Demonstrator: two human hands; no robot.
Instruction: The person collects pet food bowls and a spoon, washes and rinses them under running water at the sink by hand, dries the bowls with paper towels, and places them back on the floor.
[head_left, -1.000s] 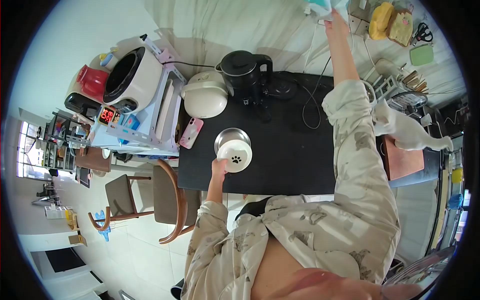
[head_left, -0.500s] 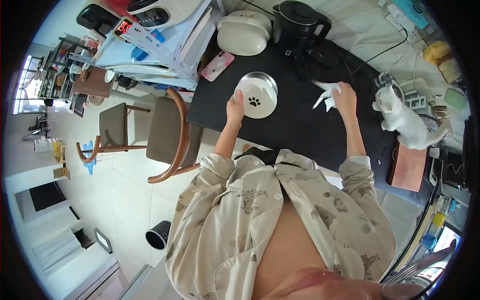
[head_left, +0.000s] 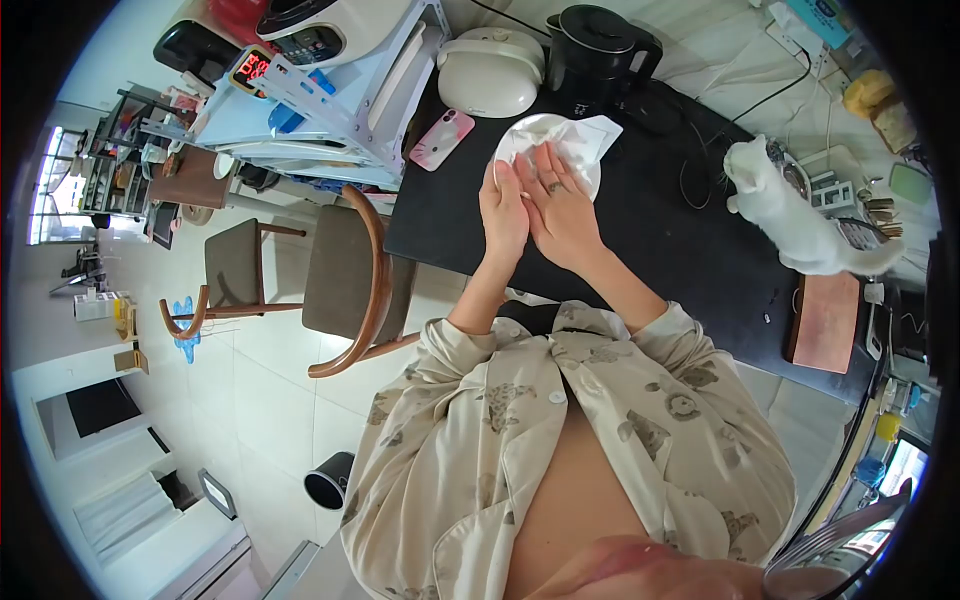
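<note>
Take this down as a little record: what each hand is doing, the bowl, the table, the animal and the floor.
Left hand: at the near left edge of the bowl, seemingly gripping it
Right hand: fingers stretched out over a white tissue
Bowl: white, partly covered by tissue and hands
Table: black; phone left of the bowl, black kettle behind
Animal: white cat at the table's right end
Floor: pale tiles, dark bin

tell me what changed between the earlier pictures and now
The right hand came down from by the wall and moved left, bringing a white tissue onto the bowl. The left hand kept hold of the bowl, which shifted toward the black kettle. That and the pink phone stayed put.
</note>
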